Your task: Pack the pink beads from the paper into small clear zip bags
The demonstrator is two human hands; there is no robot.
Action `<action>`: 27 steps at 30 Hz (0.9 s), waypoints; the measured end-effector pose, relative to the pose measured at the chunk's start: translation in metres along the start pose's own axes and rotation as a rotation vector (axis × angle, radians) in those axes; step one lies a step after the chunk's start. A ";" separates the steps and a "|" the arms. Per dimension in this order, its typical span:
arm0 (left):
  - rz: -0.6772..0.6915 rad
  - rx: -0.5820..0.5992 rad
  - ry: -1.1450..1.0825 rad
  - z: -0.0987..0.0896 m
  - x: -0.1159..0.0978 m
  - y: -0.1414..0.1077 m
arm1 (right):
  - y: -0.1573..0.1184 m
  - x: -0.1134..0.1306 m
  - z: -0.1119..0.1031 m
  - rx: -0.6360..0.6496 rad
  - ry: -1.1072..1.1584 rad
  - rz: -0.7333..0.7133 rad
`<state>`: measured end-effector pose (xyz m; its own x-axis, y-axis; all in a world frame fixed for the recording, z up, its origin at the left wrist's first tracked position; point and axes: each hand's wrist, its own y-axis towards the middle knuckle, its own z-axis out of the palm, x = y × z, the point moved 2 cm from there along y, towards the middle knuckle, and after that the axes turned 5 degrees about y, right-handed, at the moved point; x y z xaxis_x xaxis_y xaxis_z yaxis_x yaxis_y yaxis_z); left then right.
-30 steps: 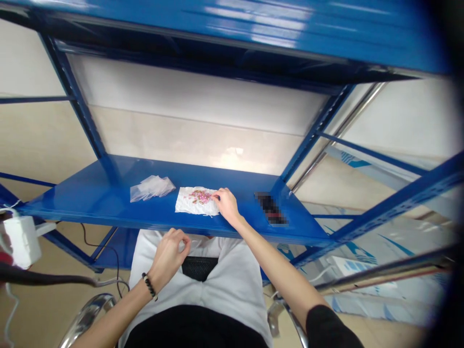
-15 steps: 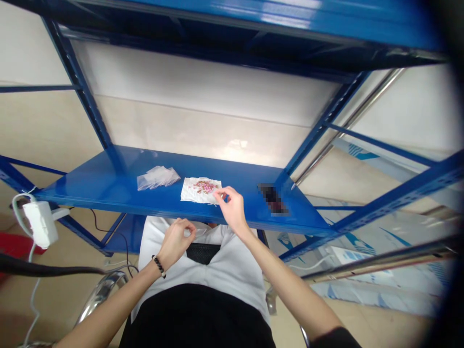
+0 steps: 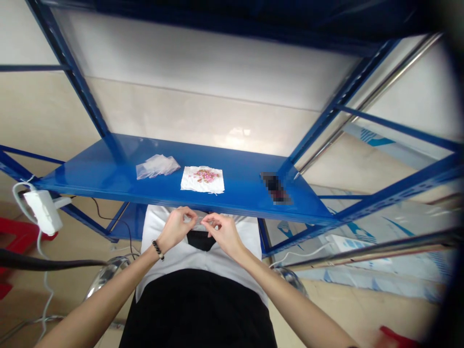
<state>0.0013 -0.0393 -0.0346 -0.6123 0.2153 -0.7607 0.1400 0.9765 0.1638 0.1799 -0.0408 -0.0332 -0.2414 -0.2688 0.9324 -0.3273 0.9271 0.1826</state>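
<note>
Over my lap, just in front of the shelf edge, my left hand pinches a small clear plastic bag, which is hard to see against the pale trousers. Facing it, my right hand is closed in a pinch at the bag's right side; whatever lies between its fingertips is too small to make out. A crumpled white sheet rests on the blue shelf beyond my hands, with a heap of small pink and brownish pieces on it. Left of that sheet lies a pile of clear plastic bags.
A dark pixelated object lies toward the shelf's right end. A white power strip with cables hangs at the left front corner. Blue uprights frame both sides, and an upper shelf hangs overhead.
My right hand has moved from the edge of the white sheet down and left, to the bag by my left hand. The view has tilted slightly downward.
</note>
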 end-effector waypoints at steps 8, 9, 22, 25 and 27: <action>-0.017 -0.016 -0.024 0.008 -0.008 -0.011 | -0.004 -0.004 -0.006 0.035 -0.363 -0.154; -0.031 -0.017 -0.030 0.008 -0.008 -0.013 | -0.006 -0.004 -0.006 0.044 -0.407 -0.175; -0.057 -0.013 -0.079 0.009 0.003 -0.004 | -0.003 -0.001 -0.011 0.086 -0.501 -0.313; -0.065 0.000 -0.090 0.007 0.002 -0.006 | -0.007 0.003 -0.009 0.072 -0.466 -0.315; -0.078 0.004 -0.096 0.006 0.002 -0.006 | -0.009 0.008 -0.008 0.049 -0.389 -0.293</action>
<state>0.0039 -0.0447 -0.0409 -0.5443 0.1372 -0.8276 0.0980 0.9902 0.0997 0.1884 -0.0487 -0.0251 -0.4530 -0.6025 0.6571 -0.4728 0.7872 0.3959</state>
